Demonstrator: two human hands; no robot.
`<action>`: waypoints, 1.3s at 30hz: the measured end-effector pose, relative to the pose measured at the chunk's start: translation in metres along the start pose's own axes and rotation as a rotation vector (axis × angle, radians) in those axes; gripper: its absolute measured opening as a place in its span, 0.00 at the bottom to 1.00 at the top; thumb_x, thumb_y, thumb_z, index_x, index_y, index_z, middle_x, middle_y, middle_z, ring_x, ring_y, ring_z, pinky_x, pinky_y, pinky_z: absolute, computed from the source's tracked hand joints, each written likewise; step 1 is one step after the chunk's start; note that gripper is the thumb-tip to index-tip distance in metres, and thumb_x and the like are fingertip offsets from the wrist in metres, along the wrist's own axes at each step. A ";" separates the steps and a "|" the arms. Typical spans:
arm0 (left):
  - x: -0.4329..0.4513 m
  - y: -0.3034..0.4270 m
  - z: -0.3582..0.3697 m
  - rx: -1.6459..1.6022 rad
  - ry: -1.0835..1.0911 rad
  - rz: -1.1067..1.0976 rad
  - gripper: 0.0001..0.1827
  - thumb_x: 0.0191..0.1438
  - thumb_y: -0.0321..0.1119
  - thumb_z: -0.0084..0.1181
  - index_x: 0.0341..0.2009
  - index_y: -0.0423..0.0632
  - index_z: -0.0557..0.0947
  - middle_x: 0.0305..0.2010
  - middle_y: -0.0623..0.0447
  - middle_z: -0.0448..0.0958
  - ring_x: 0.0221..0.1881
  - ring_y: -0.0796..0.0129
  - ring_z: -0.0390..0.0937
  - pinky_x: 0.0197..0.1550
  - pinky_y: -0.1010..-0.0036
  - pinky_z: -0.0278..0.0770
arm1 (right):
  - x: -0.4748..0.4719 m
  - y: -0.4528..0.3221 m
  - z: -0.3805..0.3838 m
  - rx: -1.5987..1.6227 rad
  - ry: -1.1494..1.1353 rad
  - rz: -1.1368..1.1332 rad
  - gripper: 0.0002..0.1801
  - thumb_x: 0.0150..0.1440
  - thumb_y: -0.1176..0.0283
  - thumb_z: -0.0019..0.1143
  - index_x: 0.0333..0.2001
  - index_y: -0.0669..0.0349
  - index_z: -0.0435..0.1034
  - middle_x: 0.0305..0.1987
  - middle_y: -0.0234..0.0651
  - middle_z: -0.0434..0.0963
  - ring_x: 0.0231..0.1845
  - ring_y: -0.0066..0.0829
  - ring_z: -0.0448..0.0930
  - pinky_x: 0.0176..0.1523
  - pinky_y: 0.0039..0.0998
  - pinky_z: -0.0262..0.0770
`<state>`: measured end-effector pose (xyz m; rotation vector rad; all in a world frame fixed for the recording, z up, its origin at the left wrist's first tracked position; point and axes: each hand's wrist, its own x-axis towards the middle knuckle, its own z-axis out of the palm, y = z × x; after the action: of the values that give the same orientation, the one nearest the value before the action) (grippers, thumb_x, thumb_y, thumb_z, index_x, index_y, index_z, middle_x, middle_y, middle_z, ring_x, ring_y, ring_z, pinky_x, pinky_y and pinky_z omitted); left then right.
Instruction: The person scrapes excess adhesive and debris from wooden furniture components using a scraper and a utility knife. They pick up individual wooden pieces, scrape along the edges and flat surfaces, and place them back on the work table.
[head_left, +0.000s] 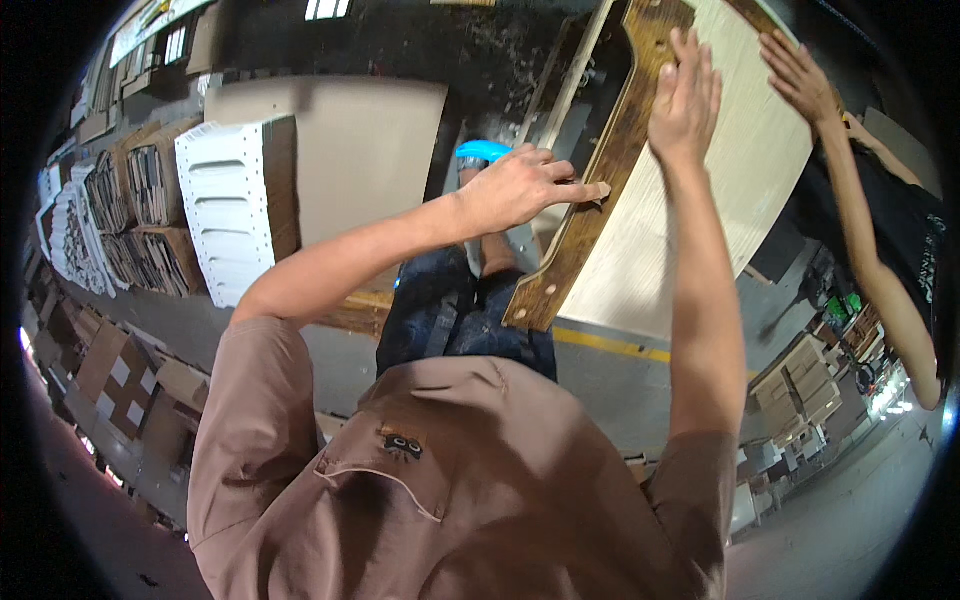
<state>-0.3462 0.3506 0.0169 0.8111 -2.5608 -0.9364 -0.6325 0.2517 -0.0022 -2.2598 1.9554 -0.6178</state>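
Observation:
A brown-stained wooden rail (600, 217) with a shaped edge slants up in front of me, alongside a pale wood-grain panel (637, 255). Pale round spots (551, 290) mark the rail's near end. My left hand (517, 187) reaches over the rail's left edge, its fingertips on the brown face. Whether something small is pinched under those fingertips I cannot tell. Higher up, my right hand (684, 112) lies with straight fingers over the border of rail and panel, holding nothing. A second brown strip (757, 15) runs along the panel's far side.
Another person's hand (802, 82) rests by the panel's far edge. To the left stand a white slotted stack (225, 210), a large tan board (360, 142) and bundled pieces (154, 184). Cardboard boxes (799, 390) sit lower right. A yellow line (611, 343) crosses the grey floor.

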 end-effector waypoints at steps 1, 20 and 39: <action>-0.012 0.006 0.005 0.000 -0.011 0.010 0.37 0.64 0.27 0.61 0.75 0.74 0.81 0.52 0.54 0.87 0.51 0.56 0.85 0.58 0.58 0.83 | 0.002 -0.001 0.001 0.028 0.012 -0.019 0.32 0.84 0.48 0.25 0.86 0.38 0.58 0.92 0.33 0.58 0.93 0.43 0.53 0.93 0.51 0.37; -0.212 0.099 0.057 -0.020 -0.212 0.116 0.33 0.68 0.35 0.55 0.75 0.76 0.77 0.46 0.58 0.78 0.49 0.63 0.79 0.58 0.59 0.77 | 0.002 0.002 0.009 -0.015 -0.025 -0.009 0.31 0.84 0.52 0.25 0.87 0.35 0.55 0.94 0.31 0.53 0.94 0.44 0.49 0.94 0.52 0.32; -0.060 0.062 0.030 0.049 0.110 -0.109 0.05 0.64 0.34 0.57 0.44 0.53 0.81 0.35 0.57 0.81 0.40 0.62 0.85 0.43 0.65 0.84 | 0.008 -0.014 -0.008 -0.056 -0.096 0.095 0.31 0.83 0.56 0.32 0.87 0.41 0.56 0.93 0.33 0.56 0.94 0.41 0.51 0.94 0.50 0.36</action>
<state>-0.3373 0.4403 0.0315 0.9963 -2.4750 -0.8378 -0.6213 0.2484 0.0112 -2.1689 2.0440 -0.4405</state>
